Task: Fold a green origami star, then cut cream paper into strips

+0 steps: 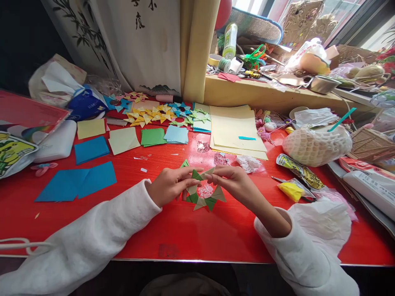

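Observation:
Between my two hands is a ring of folded paper (210, 203), a pointed origami wreath with dark green and pale beige pieces by turns. My left hand (171, 185) pinches its upper left part, thumb and forefinger closed on the paper. At the upper right, the fingertips of my right hand (232, 183) grip a pale piece of the same ring. Through the ring's open middle the red table shows a whitish patch. My fingers hide part of the ring's upper edge.
On the red table (138, 230) lie stacks of green (152, 137), light blue (175, 134) and dark blue squares (91, 149). Finished paper rings (151, 115) sit at the back. Large cream sheets (231, 123) lie behind my hands. Packets and a net-wrapped bundle (317, 144) crowd the right.

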The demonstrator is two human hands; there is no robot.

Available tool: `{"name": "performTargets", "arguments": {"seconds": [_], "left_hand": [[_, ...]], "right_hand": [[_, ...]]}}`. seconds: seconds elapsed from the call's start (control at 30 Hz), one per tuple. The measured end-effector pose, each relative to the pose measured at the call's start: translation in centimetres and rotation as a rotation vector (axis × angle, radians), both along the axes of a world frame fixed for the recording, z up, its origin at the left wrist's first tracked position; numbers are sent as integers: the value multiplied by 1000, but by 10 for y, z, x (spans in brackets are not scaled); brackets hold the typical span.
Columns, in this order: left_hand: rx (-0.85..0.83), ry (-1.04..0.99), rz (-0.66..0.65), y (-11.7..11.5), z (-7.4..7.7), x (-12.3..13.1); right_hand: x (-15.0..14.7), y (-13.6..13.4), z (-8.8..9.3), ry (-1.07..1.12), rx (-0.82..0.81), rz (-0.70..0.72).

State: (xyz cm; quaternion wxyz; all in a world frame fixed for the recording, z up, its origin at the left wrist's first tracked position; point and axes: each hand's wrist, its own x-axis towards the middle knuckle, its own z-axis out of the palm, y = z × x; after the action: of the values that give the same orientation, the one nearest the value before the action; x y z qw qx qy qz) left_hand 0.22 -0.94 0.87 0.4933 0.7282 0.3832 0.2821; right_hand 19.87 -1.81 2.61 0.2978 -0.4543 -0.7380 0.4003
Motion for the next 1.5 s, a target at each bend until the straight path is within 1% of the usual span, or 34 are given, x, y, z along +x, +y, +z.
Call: {"name": "performTargets", "arguments": {"seconds": [0.2,0.3,0.43,0.47,0.53,0.6,0.67,0.73,0.77,0.87,0.93,1.0,1.07,1.23,1.37,1.43,1.5], "left_hand": [[-44,-2,-32,1,-3,-1],[-49,15,-34,1,-2,0],[-67,87,-81,-1,-1,3],[-76,110,-105,-2,-2,4],[-102,150,-162,-4,-3,6],[-116,170,-199,-5,-3,8],[-122,159,-213,-5,-4,8],[-160,106,-216,-5,-5,8],[-199,61,-216,-4,-6,7],[-325,-96,-215,0,-8,5],[-375,-178,-210,3,-8,3],[-393,-223,-193,6,-8,2],[-380,-235,-159,8,-6,0],[-296,-224,-83,9,-3,-2],[-223,-205,-51,10,-6,-4],[-135,-113,0,10,-8,-5],[45,63,70,10,-10,-5]], "right_hand": [[-4,0,-7,34,-35,19],[-4,1,-7,7,-52,21],[5,8,-3,-73,-151,103],[9,11,-4,-84,-166,87],[15,19,-8,-78,-146,-23],[17,26,-16,-48,-64,-122],[12,32,-28,-45,45,-112],[1,36,-39,-113,168,-40],[-6,38,-43,-180,243,-5],[-24,43,-50,-397,508,148],[-31,47,-52,-452,641,274],[-34,52,-54,-443,701,331],[-34,55,-58,-414,682,301],[-34,55,-67,-289,522,124],[-31,51,-63,-127,339,75],[-26,49,-57,-77,282,64],[-21,48,-49,15,210,42]]}}
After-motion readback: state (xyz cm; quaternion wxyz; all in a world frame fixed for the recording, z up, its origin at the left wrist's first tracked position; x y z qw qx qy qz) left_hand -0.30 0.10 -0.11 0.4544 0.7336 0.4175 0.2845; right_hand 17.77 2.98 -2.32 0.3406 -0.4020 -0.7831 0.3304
